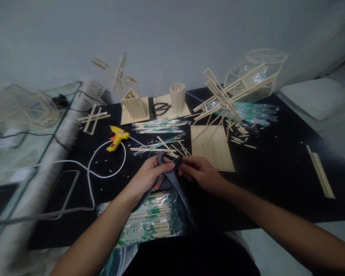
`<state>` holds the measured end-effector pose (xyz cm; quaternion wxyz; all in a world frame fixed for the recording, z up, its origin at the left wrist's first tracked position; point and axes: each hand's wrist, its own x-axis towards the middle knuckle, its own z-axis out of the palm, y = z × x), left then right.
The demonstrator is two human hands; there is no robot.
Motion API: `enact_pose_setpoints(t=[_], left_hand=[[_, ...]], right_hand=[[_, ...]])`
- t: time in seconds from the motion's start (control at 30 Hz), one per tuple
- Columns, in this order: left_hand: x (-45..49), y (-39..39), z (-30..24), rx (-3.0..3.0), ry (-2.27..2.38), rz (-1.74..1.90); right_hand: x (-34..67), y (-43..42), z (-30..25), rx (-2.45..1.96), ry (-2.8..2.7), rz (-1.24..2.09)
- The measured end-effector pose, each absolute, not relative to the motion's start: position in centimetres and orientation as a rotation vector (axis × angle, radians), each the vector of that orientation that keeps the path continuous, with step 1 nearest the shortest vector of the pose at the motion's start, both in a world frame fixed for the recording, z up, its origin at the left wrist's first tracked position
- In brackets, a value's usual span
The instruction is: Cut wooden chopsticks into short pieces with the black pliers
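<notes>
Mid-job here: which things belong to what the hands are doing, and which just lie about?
In hand: large dark grey scissors, gripped by left hand and right hand; clear plastic pack of wrapped chopsticks beneath them.
Lying about: yellow glue gun; flat square bamboo-stick panel; small black-handled scissors; round bamboo-stick cup.

Left grip (150,174), right grip (200,172), both pinched

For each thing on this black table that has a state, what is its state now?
Dark grey two-armed tool: gripped by left hand and right hand, arms spread.
Yellow glue gun: lying on its side.
Black scissors: lying flat; blades unclear.
Clear plastic pack of chopsticks: lying flat, filled.
Round cup of wooden sticks: upright.
</notes>
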<state>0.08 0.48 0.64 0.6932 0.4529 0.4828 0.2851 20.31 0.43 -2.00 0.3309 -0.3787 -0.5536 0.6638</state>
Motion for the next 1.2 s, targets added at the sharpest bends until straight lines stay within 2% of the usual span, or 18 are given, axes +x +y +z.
enact_pose_setpoints(t=[0.37, 0.63, 0.87, 1.07, 1.2], left_hand=[[0.5, 0.2, 0.8, 1.027, 1.075, 0.658], [-1.2, 1.5, 1.0, 1.031, 1.227, 0.865], [0.0, 0.6, 0.8, 1.005, 1.093, 0.637], [-1.2, 1.5, 0.9, 1.013, 1.196, 0.85], [-1.2, 1.5, 0.9, 1.006, 1.099, 0.711]], right_hand=[[20.4, 0.5, -2.5, -0.973, -1.431, 1.778], [20.1, 0.3, -2.2, -0.998, -1.359, 1.814], [20.3, 0.4, -2.6, -0.983, -1.387, 1.806], [20.2, 0.4, -2.2, -0.98, -1.39, 1.788], [20.1, 0.3, -2.4, -0.982, -1.412, 1.78]])
